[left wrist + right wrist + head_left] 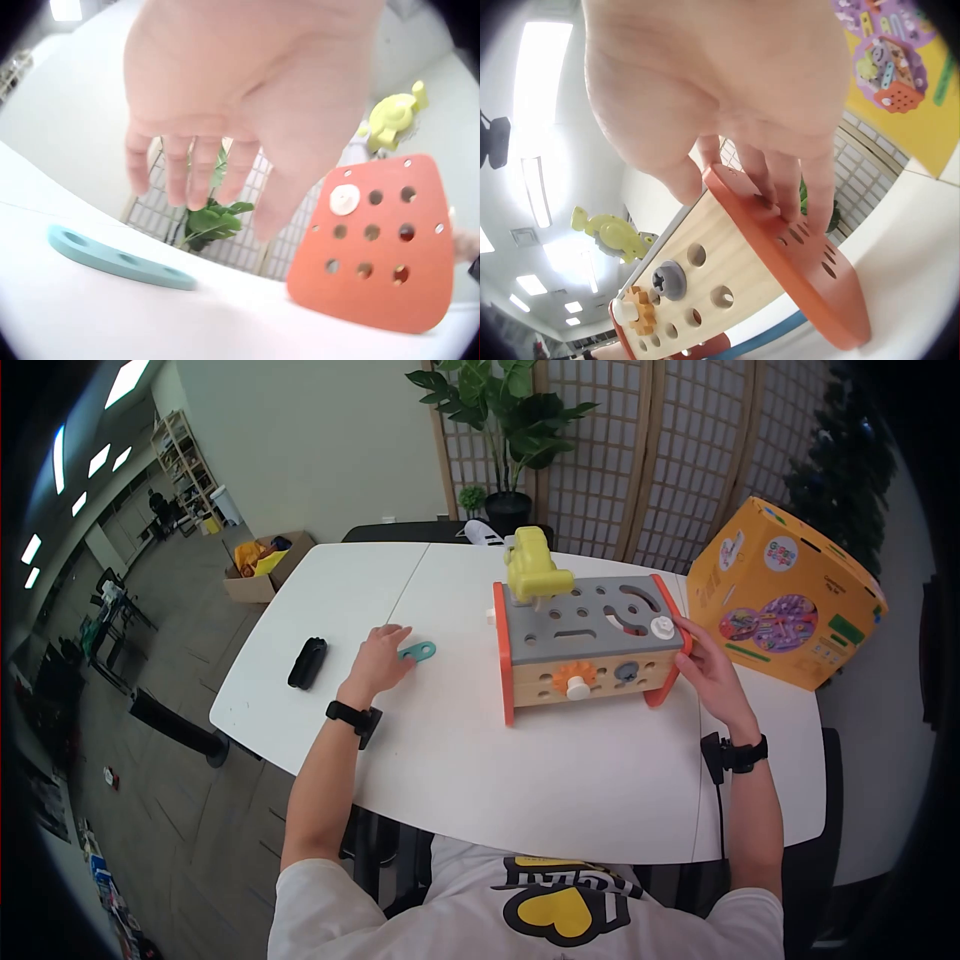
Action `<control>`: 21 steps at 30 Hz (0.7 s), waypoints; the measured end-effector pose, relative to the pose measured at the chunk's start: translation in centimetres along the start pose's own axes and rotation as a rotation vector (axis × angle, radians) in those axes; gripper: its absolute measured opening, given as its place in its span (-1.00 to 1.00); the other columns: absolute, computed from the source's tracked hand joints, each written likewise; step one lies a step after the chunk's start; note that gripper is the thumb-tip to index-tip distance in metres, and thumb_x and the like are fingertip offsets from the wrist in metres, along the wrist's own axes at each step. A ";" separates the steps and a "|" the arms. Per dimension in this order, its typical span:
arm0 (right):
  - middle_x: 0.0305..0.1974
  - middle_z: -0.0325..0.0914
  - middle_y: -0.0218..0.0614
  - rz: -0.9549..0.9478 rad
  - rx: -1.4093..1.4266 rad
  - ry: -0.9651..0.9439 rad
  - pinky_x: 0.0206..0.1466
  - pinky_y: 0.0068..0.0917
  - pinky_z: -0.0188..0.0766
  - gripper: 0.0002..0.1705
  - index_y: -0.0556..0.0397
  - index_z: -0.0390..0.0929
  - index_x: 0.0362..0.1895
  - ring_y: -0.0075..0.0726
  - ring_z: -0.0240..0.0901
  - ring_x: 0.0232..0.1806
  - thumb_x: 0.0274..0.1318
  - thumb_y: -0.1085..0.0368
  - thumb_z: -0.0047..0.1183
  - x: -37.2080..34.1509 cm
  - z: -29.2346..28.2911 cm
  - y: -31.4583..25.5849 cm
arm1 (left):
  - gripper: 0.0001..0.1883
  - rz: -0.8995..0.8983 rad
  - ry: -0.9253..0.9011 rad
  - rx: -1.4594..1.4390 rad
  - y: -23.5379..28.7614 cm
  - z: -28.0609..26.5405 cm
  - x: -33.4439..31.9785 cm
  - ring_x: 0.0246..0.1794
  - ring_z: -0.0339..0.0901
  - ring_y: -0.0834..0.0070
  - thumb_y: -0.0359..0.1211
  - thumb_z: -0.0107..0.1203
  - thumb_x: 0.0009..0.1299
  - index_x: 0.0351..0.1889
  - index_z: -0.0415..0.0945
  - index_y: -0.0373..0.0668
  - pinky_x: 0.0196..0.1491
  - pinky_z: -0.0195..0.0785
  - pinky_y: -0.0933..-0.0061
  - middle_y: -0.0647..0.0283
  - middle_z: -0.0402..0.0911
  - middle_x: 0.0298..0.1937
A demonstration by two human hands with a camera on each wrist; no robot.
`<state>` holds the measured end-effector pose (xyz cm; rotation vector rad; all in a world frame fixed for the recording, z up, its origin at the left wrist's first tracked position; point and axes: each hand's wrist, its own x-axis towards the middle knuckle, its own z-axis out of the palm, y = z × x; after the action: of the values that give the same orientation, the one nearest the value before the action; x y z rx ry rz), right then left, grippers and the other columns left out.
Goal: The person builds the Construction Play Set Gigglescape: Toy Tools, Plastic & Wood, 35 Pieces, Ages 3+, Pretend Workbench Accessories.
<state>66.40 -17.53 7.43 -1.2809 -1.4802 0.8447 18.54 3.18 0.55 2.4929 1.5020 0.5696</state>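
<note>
My left hand hovers over the white table, palm down with its fingers loosely extended. Below and beside it lies a flat teal strip with holes, apart from the fingers in the left wrist view. My right hand grips the edge of the red side panel of a toy workbench, thumb on one side and fingers on the outer face. A yellow toy drill stands on the grey top. An orange gear and a grey screw sit on the wooden front.
A black open case lies on the table to the left. A large yellow-orange box stands at the right behind the workbench. Beyond the table are a potted plant, a folding screen and a cardboard box.
</note>
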 end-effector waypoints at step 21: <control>0.15 0.59 -0.17 0.024 -0.081 0.017 0.28 -0.37 0.43 -0.45 -0.02 0.27 0.47 -0.31 0.55 0.18 0.46 0.36 0.02 1.4 -0.1 0.4 | -0.65 0.443 -0.121 -0.575 13.8 -7.8 3.3 -0.05 0.62 0.36 -0.43 0.39 0.11 -0.09 0.73 -0.21 0.18 0.43 0.32 0.23 0.74 -0.09</control>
<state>66.63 -16.06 7.40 -1.3652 -1.5014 0.7948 27.91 -0.81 13.12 2.3216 0.6095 0.7668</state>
